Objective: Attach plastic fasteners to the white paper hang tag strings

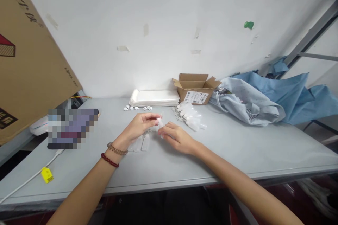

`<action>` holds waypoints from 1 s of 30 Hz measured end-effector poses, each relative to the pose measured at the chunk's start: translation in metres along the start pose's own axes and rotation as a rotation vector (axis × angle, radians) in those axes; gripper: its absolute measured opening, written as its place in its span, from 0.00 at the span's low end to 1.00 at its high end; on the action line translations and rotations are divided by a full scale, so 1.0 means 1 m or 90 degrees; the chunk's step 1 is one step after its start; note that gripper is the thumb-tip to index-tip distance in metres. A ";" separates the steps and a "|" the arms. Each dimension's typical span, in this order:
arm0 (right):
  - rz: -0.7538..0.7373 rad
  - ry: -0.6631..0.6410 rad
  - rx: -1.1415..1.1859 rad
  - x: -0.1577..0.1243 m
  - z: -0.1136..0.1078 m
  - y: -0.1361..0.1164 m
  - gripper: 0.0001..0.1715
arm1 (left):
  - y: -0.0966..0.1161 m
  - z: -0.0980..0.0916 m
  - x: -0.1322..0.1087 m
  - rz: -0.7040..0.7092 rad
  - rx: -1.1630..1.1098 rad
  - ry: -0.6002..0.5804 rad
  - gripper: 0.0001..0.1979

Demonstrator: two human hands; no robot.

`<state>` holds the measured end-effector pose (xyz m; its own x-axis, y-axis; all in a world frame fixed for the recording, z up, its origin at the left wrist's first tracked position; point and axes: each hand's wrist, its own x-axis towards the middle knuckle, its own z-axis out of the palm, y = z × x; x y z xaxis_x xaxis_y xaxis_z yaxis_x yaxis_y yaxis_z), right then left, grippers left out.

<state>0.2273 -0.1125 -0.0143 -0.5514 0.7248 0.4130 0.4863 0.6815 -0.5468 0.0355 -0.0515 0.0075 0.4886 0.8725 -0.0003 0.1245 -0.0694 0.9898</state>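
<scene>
My left hand (142,126) pinches a small white, translucent plastic piece (160,122) between thumb and fingertips. Close against it, my right hand (179,139) has its fingers closed at the lower end of the same piece; the fingers partly hide it. Below my left hand lie several small clear plastic containers (145,143), with a thin cord by them. To the right and farther back is a pile of similar translucent pieces (191,117) with thin looped cords. Several small white caps (136,108) are scattered farther off.
A stack of flat white packets (155,97) stands by the wall, beside an open cardboard box (196,93). Pale blue cloth (245,102) covers the right rear. At left are a blurred-out object (76,128), a white cable (26,182) with a yellow tag, and a large carton (31,52).
</scene>
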 end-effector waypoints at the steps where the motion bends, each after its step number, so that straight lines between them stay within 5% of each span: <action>1: 0.004 -0.002 0.017 0.000 -0.001 0.000 0.12 | 0.001 0.000 0.000 0.004 0.001 -0.008 0.18; 10: 0.127 0.045 0.237 0.002 -0.006 -0.001 0.14 | 0.001 -0.002 0.000 0.023 0.002 -0.021 0.11; 16: 0.218 0.080 0.523 0.004 -0.005 0.003 0.08 | 0.003 -0.001 -0.001 0.043 0.005 -0.014 0.10; 22: 0.303 0.072 0.781 0.005 -0.006 0.007 0.14 | 0.006 -0.001 -0.002 0.070 0.011 -0.032 0.10; 30: 0.312 0.085 0.734 0.005 -0.005 0.002 0.15 | 0.008 0.003 -0.003 0.052 0.042 -0.031 0.12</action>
<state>0.2288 -0.1065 -0.0095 -0.3754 0.9266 0.0206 -0.2907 -0.0966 -0.9519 0.0370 -0.0562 0.0149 0.5401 0.8386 0.0710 0.1383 -0.1717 0.9754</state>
